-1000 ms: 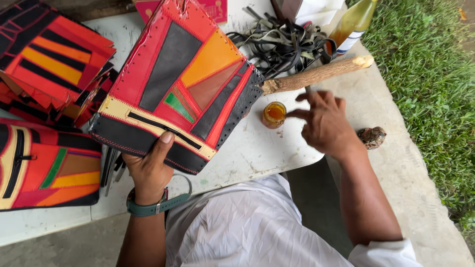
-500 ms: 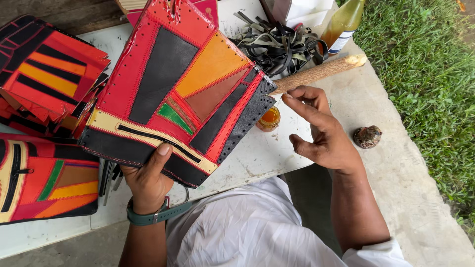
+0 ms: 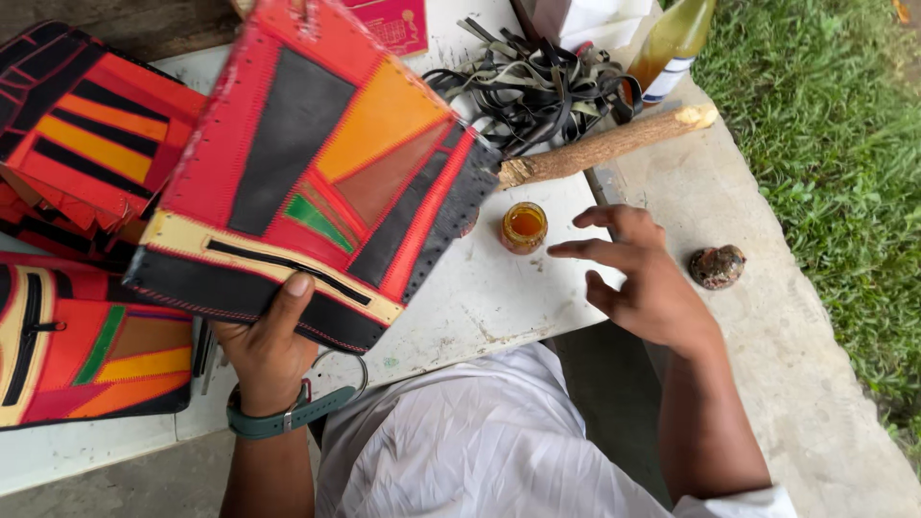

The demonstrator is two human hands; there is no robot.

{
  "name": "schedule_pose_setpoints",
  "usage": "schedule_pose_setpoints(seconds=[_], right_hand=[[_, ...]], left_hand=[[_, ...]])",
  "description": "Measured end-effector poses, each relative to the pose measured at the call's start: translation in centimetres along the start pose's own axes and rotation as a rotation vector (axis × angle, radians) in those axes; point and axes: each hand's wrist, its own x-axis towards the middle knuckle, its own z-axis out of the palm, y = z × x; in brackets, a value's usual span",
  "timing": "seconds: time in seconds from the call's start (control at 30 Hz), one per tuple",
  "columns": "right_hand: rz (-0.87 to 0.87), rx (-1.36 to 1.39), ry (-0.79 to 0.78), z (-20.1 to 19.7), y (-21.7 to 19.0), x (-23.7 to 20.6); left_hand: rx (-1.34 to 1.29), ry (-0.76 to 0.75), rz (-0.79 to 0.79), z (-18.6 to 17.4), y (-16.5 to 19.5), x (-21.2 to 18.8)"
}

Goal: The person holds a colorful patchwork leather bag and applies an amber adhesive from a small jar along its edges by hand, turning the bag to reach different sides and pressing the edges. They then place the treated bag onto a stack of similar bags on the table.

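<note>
The work in hand looks like finishing the patchwork bag [image 3: 307,182], with the step a reach for the small jar [image 3: 525,226] of amber liquid, likely glue or dye. The left hand [image 3: 264,350] grips the bag by its lower black edge, thumb on the front over the zip band, fingers hidden behind, and holds it tilted above the table [image 3: 480,307]. The jar stands on the table just right of the bag's lower corner. The right hand [image 3: 643,278] hovers right of the jar, holding nothing, its fingers loosely spread and pointing toward the jar, close to it but not touching. A stick [image 3: 604,146] lies beyond the jar, a tangle of straps [image 3: 537,86] behind that. A next move would call for steady fingertips at the jar's mouth, and the bag kept still.
</note>
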Motion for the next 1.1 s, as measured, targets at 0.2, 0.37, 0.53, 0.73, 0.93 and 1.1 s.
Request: schedule_pose_setpoints(seconds=[0.2,0.37,0.53,0.73,0.93,1.1], right_hand=[[-0.147,0.518,0.067,-0.3,-0.4,0.1],[-0.122,0.455,0.038,0.5,-0.4,1.2],[-0.110,0.342,0.055,0.4,-0.6,1.4],[-0.125,0.295,0.107,0.5,-0.9,1.5],[-0.127,0.179,0.118,0.6,-1.4,1.5],[-0.151,0.130,0.119,0.7,-1.7,1.7]], left_hand=[[0.029,-0.002,-0.045,0.4,-0.6,-0.9],[0.035,-0.066,-0.032,0.6,-0.5,-1.0],[0.019,-0.092,-0.025,0.3,-0.8,-1.2],[0.018,-0.086,-0.026,0.4,-0.7,-1.2],[0.040,-0.081,-0.017,0.5,-0.8,-1.3],[0.070,-0.087,-0.002,0.6,-0.9,-1.3]])
